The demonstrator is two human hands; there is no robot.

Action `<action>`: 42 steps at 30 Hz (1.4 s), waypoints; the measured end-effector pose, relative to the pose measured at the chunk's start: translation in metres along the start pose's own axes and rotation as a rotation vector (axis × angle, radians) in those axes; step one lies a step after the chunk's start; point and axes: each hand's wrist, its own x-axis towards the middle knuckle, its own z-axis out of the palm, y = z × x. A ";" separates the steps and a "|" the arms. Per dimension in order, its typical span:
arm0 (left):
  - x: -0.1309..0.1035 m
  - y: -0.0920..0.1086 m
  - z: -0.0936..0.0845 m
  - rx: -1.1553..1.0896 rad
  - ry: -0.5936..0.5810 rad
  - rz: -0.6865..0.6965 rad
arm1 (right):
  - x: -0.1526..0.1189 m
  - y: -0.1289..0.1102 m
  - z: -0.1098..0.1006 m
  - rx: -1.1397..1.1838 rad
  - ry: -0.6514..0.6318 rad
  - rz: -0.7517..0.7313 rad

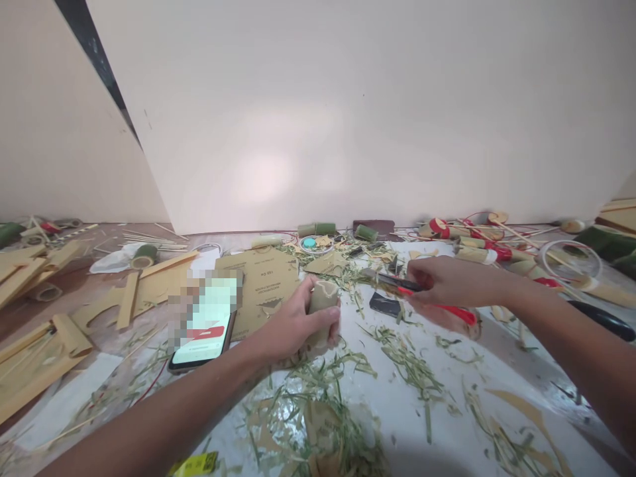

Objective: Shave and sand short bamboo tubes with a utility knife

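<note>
My left hand [298, 318] is wrapped round a short piece of bamboo [324, 297], held upright just above the littered white sheet, its pale cut end facing up. To the right, my right hand [431, 279] has its fingers closed at a red-handled tool [454, 313] with a dark, narrow front part; its exact kind is unclear, and the hand covers its middle. Below the tool's front end is a small black folded piece [385, 305], perhaps sandpaper. Green bamboo shavings [407, 358] are scattered around both hands.
A lit phone [211, 324] rests beside a brown sandpaper sheet [263, 285] on the left. Bamboo pieces and strips [132, 291] lie farther left. Along the back wall are bamboo tubes [317, 230] and a turquoise round item [309, 242]. A tape roll [571, 262] stands at right.
</note>
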 end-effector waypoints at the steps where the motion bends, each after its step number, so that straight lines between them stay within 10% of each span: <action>1: 0.000 0.000 0.000 -0.006 -0.026 -0.008 | 0.000 -0.004 -0.002 0.031 -0.004 -0.011; 8: 0.001 0.000 0.001 -0.040 -0.102 0.032 | -0.008 -0.050 0.000 0.194 0.235 -0.173; 15: -0.003 0.012 0.003 0.185 -0.082 0.023 | -0.016 -0.080 0.016 -0.009 0.173 -0.374; 28: -0.002 0.016 0.005 0.477 -0.084 0.129 | -0.023 -0.085 0.011 -0.182 0.110 -0.371; 42: -0.006 0.013 0.004 0.328 -0.046 -0.053 | -0.014 -0.057 0.005 -0.381 0.543 -0.290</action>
